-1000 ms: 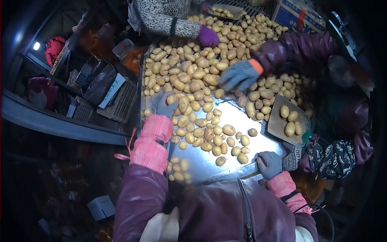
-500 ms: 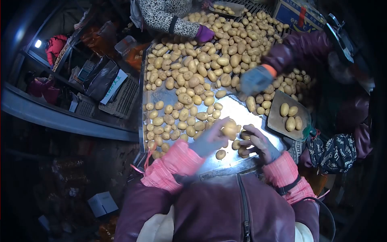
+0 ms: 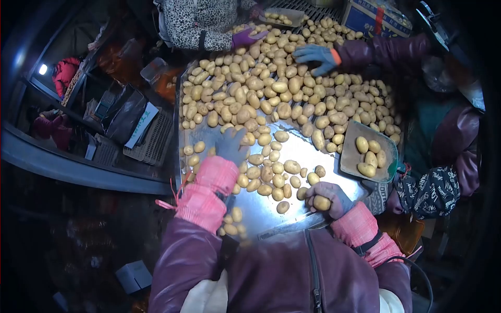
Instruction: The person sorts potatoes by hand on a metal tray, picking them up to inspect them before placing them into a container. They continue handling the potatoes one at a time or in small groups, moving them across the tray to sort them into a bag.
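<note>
Many potatoes cover a metal table. My left hand, gloved in grey with a pink sleeve, reaches over the potatoes at the table's left side, fingers spread on or just above them. Near the front edge at the right, my right hand has its fingers curled round a potato. Loose potatoes lie between my two hands. Below my left forearm, several potatoes are at the table's front left corner.
A scoop with several potatoes lies at the right. Across the table are a co-worker's purple-gloved hand and another's blue-gloved hand. A blue box stands at the back right, crates at the left, another scoop at the back.
My left hand has moved left and away from me, and loose potatoes have shifted towards the middle. My right hand has closed round a potato. The blue-gloved hand has moved back; the purple-gloved hand has moved left.
</note>
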`<state>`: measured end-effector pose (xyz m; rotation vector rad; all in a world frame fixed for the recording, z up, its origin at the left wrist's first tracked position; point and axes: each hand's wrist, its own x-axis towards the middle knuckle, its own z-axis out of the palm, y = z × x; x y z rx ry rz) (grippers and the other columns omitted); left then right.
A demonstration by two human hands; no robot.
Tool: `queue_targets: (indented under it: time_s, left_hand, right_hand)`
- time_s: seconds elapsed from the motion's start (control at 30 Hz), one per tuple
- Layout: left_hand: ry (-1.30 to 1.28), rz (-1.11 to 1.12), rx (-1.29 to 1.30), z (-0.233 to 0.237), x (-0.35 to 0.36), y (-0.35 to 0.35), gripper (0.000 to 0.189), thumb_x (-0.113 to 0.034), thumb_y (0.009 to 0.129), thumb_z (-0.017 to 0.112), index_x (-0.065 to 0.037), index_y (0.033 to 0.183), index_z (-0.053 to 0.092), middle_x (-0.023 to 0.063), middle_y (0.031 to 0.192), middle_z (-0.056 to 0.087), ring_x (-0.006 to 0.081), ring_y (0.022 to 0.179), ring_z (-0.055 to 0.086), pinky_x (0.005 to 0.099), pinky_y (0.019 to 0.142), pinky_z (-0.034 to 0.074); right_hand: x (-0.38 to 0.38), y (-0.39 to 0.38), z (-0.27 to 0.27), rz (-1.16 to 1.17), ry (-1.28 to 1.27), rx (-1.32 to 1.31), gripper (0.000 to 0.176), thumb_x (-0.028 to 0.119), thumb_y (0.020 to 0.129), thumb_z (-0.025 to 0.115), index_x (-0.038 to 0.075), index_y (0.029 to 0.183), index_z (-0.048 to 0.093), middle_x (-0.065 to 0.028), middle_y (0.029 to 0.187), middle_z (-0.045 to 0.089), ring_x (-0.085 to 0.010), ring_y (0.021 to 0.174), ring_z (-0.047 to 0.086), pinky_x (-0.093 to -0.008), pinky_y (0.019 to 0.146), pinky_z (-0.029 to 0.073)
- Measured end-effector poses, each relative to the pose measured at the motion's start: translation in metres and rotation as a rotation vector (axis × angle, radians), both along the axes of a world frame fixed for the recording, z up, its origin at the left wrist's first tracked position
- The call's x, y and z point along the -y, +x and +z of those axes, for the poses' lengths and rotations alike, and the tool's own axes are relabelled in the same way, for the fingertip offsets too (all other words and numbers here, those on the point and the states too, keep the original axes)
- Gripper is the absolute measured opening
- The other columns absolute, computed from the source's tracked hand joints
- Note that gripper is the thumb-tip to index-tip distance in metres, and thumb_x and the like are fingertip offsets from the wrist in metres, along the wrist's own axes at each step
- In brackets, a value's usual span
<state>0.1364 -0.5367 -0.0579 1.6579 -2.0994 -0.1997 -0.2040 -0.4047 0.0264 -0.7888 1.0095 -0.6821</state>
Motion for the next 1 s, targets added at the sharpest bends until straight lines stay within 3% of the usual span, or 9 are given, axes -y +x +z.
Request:
queue_targets:
  time_s: [0.03, 0.1, 0.27, 0.37, 0.43, 0.57, 0.67, 0.8, 1.0]
  left_hand:
    - [0.016, -0.045, -0.154, 0.02, -0.009, -0.015, 0.061, -0.018, 0.076, 0.078, -0.018, 0.133, 0.057, 0.0168, 0.124, 0.049, 0.0355, 0.114, 0.051, 0.0426, 0.096, 0.047]
    - [0.193, -0.191, -0.43, 0.035, -0.025, -0.05, 0.065, -0.023, 0.077, 0.079, -0.014, 0.137, 0.053, 0.0156, 0.122, 0.052, 0.0285, 0.112, 0.055, 0.0391, 0.092, 0.049]
    - [0.458, -0.539, -0.535, 0.094, -0.072, -0.113, 0.064, -0.026, 0.084, 0.073, -0.007, 0.139, 0.049, 0.0096, 0.108, 0.06, 0.0195, 0.092, 0.062, 0.0317, 0.079, 0.052]
    - [0.333, -0.266, -0.691, 0.054, -0.027, -0.093, 0.057, -0.024, 0.086, 0.07, -0.006, 0.136, 0.051, 0.011, 0.106, 0.061, 0.0188, 0.093, 0.063, 0.0333, 0.08, 0.052]
    - [0.164, -0.133, -0.385, 0.049, 0.019, -0.064, 0.05, -0.025, 0.087, 0.067, -0.008, 0.132, 0.054, 0.0136, 0.112, 0.062, 0.0252, 0.098, 0.064, 0.0384, 0.083, 0.053]
    - [0.105, -0.173, 0.039, 0.02, 0.057, -0.046, 0.051, -0.034, 0.088, 0.063, -0.01, 0.132, 0.053, 0.0149, 0.122, 0.058, 0.0346, 0.105, 0.061, 0.0444, 0.088, 0.052]
    - [0.159, -0.156, 0.124, 0.011, 0.075, -0.058, 0.05, -0.035, 0.089, 0.061, -0.012, 0.131, 0.051, 0.0156, 0.122, 0.057, 0.0356, 0.105, 0.061, 0.046, 0.087, 0.052]
    - [0.295, -0.177, 0.379, 0.026, 0.094, -0.085, 0.049, -0.035, 0.087, 0.062, -0.015, 0.13, 0.05, 0.0164, 0.124, 0.056, 0.0371, 0.105, 0.061, 0.047, 0.086, 0.052]
    - [0.424, -0.195, 0.359, 0.013, 0.102, -0.093, 0.048, -0.031, 0.088, 0.062, -0.015, 0.133, 0.052, 0.0185, 0.129, 0.056, 0.0368, 0.111, 0.061, 0.047, 0.088, 0.052]
  right_hand:
    - [0.005, -0.002, -0.002, 0.061, -0.021, 0.035, 0.038, 0.024, 0.094, 0.053, -0.004, 0.121, 0.056, -0.0145, 0.098, 0.064, -0.0223, 0.078, 0.066, -0.0346, 0.073, 0.057]
    - [0.006, 0.008, 0.005, -0.025, -0.125, 0.091, 0.048, 0.025, 0.091, 0.055, 0.0, 0.131, 0.048, -0.0143, 0.1, 0.064, -0.0221, 0.079, 0.066, -0.0336, 0.074, 0.056]
    - [0.008, 0.009, 0.015, -0.007, -0.103, 0.144, 0.06, 0.029, 0.087, 0.059, 0.005, 0.139, 0.043, -0.0132, 0.101, 0.062, -0.0225, 0.08, 0.065, -0.0327, 0.069, 0.055]
    - [0.001, -0.01, 0.013, -0.069, 0.013, 0.139, 0.052, 0.019, 0.086, 0.064, 0.005, 0.133, 0.049, -0.0126, 0.099, 0.064, -0.0214, 0.079, 0.065, -0.0331, 0.062, 0.055]
    - [-0.008, -0.023, 0.008, -0.177, 0.063, 0.058, 0.051, 0.014, 0.082, 0.069, 0.005, 0.129, 0.052, -0.0117, 0.101, 0.064, -0.0201, 0.083, 0.065, -0.0333, 0.067, 0.055]
    - [-0.031, -0.048, -0.048, -0.275, -0.469, -0.714, 0.042, 0.013, 0.08, 0.071, 0.002, 0.119, 0.059, -0.0136, 0.108, 0.065, -0.0247, 0.099, 0.065, -0.0378, 0.088, 0.052]
    - [-0.043, -0.057, -0.055, -0.241, -0.897, -1.094, 0.044, 0.012, 0.077, 0.073, 0.003, 0.118, 0.061, -0.0171, 0.11, 0.064, -0.0315, 0.101, 0.065, -0.04, 0.089, 0.052]
    - [-0.05, -0.055, -0.059, -0.225, -1.037, -1.167, 0.045, 0.013, 0.075, 0.076, 0.005, 0.117, 0.061, -0.0188, 0.114, 0.063, -0.0378, 0.098, 0.065, -0.0412, 0.084, 0.054]
    - [-0.049, -0.055, -0.06, -0.225, -1.008, -1.18, 0.046, 0.017, 0.076, 0.075, 0.005, 0.118, 0.06, -0.019, 0.116, 0.061, -0.0382, 0.095, 0.065, -0.0419, 0.08, 0.054]
